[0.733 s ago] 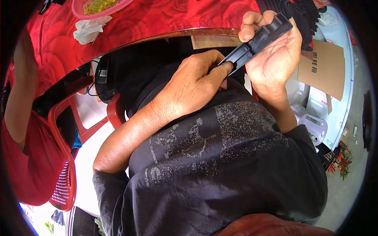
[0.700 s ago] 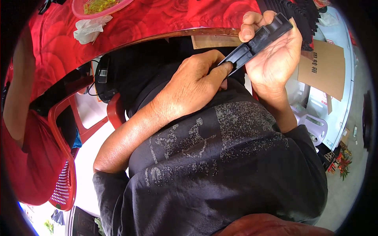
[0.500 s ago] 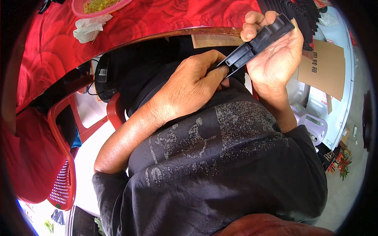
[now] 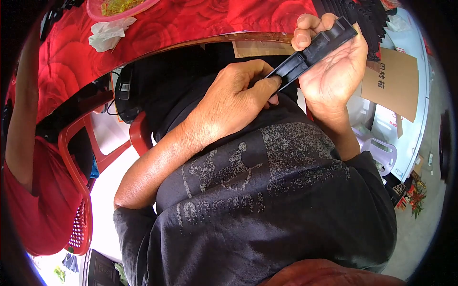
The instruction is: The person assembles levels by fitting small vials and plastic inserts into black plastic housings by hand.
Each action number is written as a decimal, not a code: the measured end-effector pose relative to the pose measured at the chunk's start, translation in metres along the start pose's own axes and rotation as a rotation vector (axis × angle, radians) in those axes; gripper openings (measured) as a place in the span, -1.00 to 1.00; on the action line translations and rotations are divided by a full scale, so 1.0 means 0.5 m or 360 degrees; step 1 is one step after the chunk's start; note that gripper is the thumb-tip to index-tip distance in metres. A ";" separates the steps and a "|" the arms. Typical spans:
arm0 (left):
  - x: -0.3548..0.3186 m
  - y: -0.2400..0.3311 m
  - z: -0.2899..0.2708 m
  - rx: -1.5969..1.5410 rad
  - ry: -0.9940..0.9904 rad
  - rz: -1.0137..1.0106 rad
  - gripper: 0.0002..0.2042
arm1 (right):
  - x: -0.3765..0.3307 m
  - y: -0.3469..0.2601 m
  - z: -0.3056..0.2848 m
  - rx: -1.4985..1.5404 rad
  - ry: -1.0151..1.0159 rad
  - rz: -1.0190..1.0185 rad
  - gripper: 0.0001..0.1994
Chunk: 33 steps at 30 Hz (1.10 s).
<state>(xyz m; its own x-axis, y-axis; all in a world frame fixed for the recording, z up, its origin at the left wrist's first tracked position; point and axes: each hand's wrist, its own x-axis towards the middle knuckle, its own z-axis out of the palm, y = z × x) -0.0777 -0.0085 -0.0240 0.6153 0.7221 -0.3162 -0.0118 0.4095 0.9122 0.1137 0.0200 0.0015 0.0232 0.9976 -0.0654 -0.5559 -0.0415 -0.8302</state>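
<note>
A long black plastic piece [image 4: 310, 55] with raised ribs and recesses slants up to the right in front of my torso. My left hand [image 4: 241, 93] pinches its lower end, the thumb pressed on the inner side and the fingers mostly underneath. Around the upper part is my right hand [image 4: 331, 71], palm turned up, with curled fingertips at the far edge and the thumb beside the top end. Whether a small part sits under my left thumb is hidden.
A table with a red rose-patterned cover [image 4: 191, 24] bears a pink basket [image 4: 131, 14] of yellowish pieces, a crumpled white bag [image 4: 109, 34] and stacked black pieces [image 4: 355, 24]. Cardboard [image 4: 393, 83] stands at right. At left, a person in red [image 4: 47, 205] sits by a red chair [image 4: 78, 143].
My left thumb has slid slightly up along the black plastic piece. My right hand stays put. At the left, the person's bare arm has come into view, reaching toward the table.
</note>
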 end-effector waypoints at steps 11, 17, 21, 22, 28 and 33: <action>0.038 0.001 0.044 0.0085 0.0095 0.0071 -0.71 | 0.007 -0.028 -0.023 -0.0083 0.0047 -0.0061 -0.58; 0.057 0.027 0.062 0.0143 0.0148 0.0035 -0.67 | 0.009 -0.043 -0.042 -0.0045 0.0067 -0.0070 -0.57; 0.096 0.036 0.085 0.0115 0.0105 0.0015 -0.65 | 0.020 -0.063 -0.034 -0.0094 0.0186 -0.0108 -0.54; 0.113 0.040 0.103 0.0122 0.0086 0.0022 -0.65 | 0.022 -0.078 -0.032 -0.0030 0.0244 -0.0113 -0.52; 0.180 0.068 0.200 -0.0141 0.0173 0.0024 -0.64 | 0.033 -0.157 -0.083 0.0002 0.0282 -0.0050 -0.52; 0.177 0.085 0.210 -0.0158 0.0175 0.0025 -0.63 | 0.029 -0.175 -0.072 0.0043 0.0304 -0.0021 -0.52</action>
<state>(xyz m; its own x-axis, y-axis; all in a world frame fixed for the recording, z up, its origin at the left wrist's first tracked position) 0.0591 0.0141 0.0143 0.5243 0.7835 -0.3335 -0.1022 0.4467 0.8888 0.1924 0.0360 0.0532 0.1867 0.9692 -0.1608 -0.5767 -0.0244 -0.8166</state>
